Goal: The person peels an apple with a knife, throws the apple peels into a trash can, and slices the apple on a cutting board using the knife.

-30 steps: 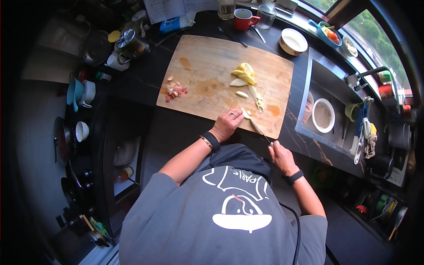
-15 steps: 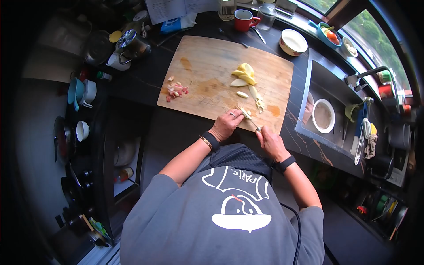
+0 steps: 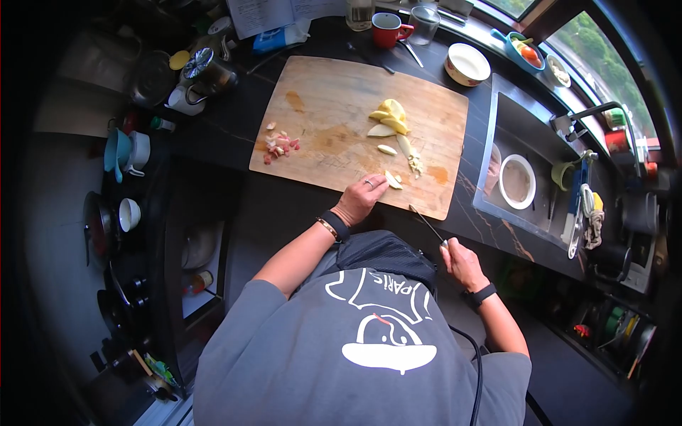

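My left hand rests at the near edge of a wooden cutting board, its fingers curled and pressed against a pale yellow wedge. Off the board's near edge, my right hand is closed around the handle of a knife, whose tip points back toward the board. Further up the board lies a pile of yellow-skinned wedges, with one loose wedge below it. Small pale chopped bits lie to the right. On the left is a heap of small pink and white pieces.
A sink with a white bowl in it lies to the right. Behind the board stand a red mug, a glass and a patterned bowl. A metal pot stands at the left.
My right hand has drawn the knife away from the wedge, down and to the right, off the board. My left hand stays nearly in place beside the wedge.
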{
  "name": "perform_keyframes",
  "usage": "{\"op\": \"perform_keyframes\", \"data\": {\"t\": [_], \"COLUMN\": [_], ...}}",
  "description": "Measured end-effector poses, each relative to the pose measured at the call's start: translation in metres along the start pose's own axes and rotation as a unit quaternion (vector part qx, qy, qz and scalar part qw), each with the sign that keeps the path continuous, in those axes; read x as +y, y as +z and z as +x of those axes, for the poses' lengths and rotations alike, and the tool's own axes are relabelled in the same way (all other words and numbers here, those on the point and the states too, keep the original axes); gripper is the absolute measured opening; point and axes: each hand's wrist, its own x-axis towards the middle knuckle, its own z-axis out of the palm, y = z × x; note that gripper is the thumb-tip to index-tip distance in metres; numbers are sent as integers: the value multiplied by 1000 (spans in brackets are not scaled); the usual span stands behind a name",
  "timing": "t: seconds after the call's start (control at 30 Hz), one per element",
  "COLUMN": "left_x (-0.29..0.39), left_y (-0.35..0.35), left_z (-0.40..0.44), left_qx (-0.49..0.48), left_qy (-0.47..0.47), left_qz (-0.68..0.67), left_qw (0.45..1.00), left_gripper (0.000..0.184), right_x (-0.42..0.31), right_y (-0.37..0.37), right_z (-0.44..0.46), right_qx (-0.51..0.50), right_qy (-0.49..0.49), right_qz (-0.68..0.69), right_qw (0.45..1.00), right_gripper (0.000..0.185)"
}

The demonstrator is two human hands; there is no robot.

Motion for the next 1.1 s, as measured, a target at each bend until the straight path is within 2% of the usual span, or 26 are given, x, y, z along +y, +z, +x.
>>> {"op": "perform_keyframes", "data": {"t": [0.2,0.27,0.67,0.9,1.03,1.1], "left_x": [-1,1,4,4,7,7], "left_y": [1,-2,1,2,-3,-8], "left_z": [-1,1,-1,-2,2,7], "left_qx": [-8,-9,-4,-13,-18,-56], "left_qy": [3,4,-16,-13,-17,-35], "left_qz": [3,7,16,22,17,23], "left_qw": [1000,1000,1000,1000,1000,998], "left_gripper": [24,24,24,24,24,19], "right_x": [-29,-34,-51,-34,-22,-12], "right_y": [-7,-1,7,22,16,15], "right_z": [45,64,98,78,44,23], "right_qx": [26,-13,-35,4,-21,-19], "right_qy": [5,24,20,8,35,38], "right_qz": [68,68,78,62,63,55], "right_qw": [997,997,996,998,997,998], "right_gripper": [22,24,28,25,22,21]}}
